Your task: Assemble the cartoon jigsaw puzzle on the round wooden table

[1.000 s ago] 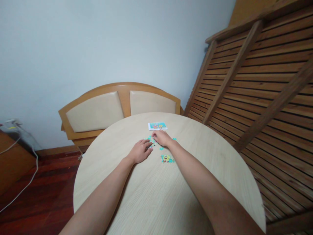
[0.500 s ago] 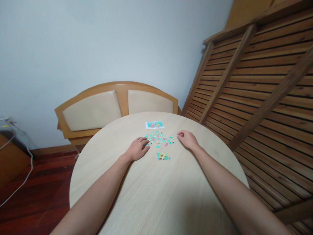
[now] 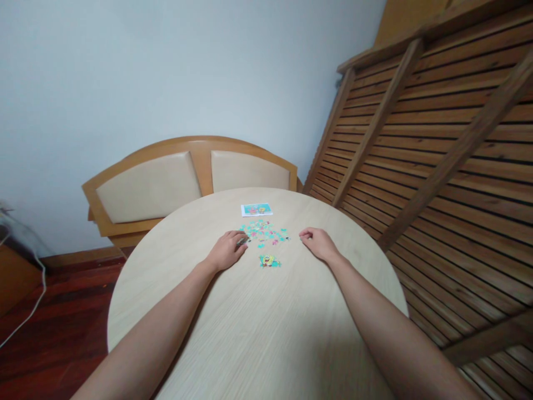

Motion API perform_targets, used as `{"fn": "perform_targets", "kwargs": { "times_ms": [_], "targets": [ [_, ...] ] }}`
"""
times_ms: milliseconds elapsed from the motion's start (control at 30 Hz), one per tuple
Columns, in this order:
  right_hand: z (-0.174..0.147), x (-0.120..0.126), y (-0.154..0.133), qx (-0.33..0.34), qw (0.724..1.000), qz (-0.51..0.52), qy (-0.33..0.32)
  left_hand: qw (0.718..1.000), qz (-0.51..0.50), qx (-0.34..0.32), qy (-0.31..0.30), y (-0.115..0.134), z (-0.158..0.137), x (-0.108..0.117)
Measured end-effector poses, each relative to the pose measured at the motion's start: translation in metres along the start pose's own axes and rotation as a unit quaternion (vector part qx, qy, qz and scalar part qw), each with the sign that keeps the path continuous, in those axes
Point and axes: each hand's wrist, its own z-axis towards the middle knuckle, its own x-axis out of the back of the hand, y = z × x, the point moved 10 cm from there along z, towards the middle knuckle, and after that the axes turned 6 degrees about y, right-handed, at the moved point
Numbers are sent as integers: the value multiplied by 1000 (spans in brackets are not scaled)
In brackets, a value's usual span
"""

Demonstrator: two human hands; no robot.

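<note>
Loose jigsaw puzzle pieces (image 3: 261, 229), mostly turquoise with some pink and yellow, lie scattered in the middle of the table. At their left edge rests my left hand (image 3: 228, 249), palm down with fingers apart, its fingertips touching a few pieces. My right hand (image 3: 318, 243) is to the right of the pile, thumb and fingers pinched around a small pale puzzle piece that is mostly hidden. Nearer to me lies a small joined section of puzzle (image 3: 269, 261) showing a yellow cartoon figure on turquoise.
Beyond the pieces lies a reference picture (image 3: 257, 209) with a pink and a yellow figure. Everything sits on a round pale wooden table (image 3: 266, 328). A padded headboard (image 3: 147, 183) stands behind it, and a slatted wooden frame (image 3: 416, 144) leans on the right.
The view has shifted slightly, so the table appears further left. My left fingers have curled a little over the edge pieces. My right hand stays pinched, slightly further from the pile.
</note>
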Motion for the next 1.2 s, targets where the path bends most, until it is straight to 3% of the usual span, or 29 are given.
{"fn": "perform_targets", "kwargs": {
  "times_ms": [167,267,367,500,600,833,1000,1100,1200],
  "targets": [
    [-5,-6,-13,26,999,5,-25,1000,-15,-25,2,11,2,2],
    [-10,-8,-32,77,996,-20,-27,999,-25,-40,3,20,4,2],
    [-17,-11,-49,118,990,-64,-37,996,-48,-79,-11,41,4,1],
    [-21,-10,-60,124,987,-96,-40,980,-93,-165,-61,81,-3,-1],
    [-22,-8,-65,140,985,-88,-53,974,-100,-184,-86,94,-6,-3],
    [-33,-11,-80,211,968,-27,-132,979,-88,-162,-84,86,-5,-6],
    [-53,-14,-106,261,938,40,-223,981,-88,-152,-87,84,-6,-8],
    [-61,-13,-117,259,925,70,-268,981,-90,-148,-91,84,-6,-8],
    [-57,-8,-113,219,940,64,-255,980,-92,-149,-91,84,-7,-7]
  ]
}}
